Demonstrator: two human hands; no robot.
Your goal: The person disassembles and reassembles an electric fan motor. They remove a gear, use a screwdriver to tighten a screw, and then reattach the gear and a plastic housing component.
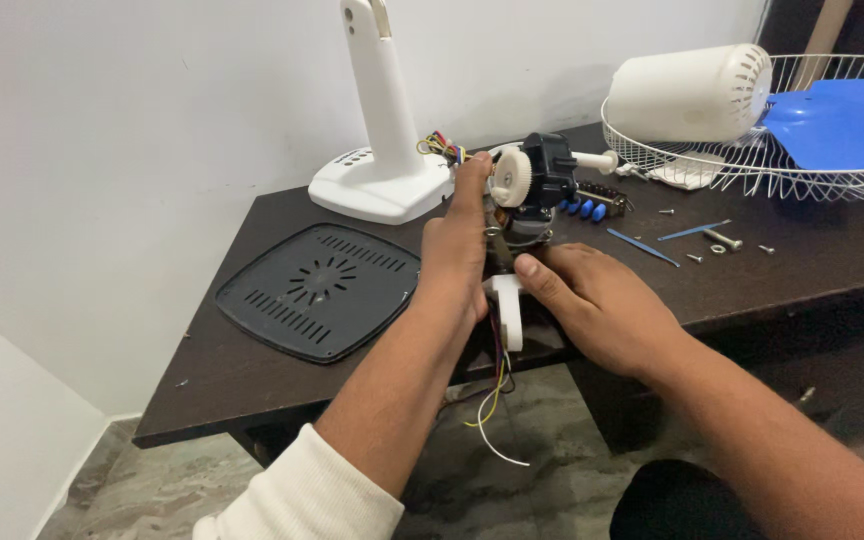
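— Where is the fan motor assembly (527, 195)?

— Pinched in my left hand (457, 250), at the desk (252, 370) edge; my right hand (602, 305), just right of it, has its fingers pressed together on the white bracket (508, 310).

— Risk?

— The loose wires (492, 395) dangling below my hands could snag, I judge, or the gear (510, 177) could slip.

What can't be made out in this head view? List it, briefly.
- Motor: its lower body is hidden behind the left hand and right hand.
- Wires: their upper ends vanish behind the hands.
- Screws: too small to tell types.
- Fan guard and blue blade: cut off by the right edge.
- Stand: top cut off by the upper edge.
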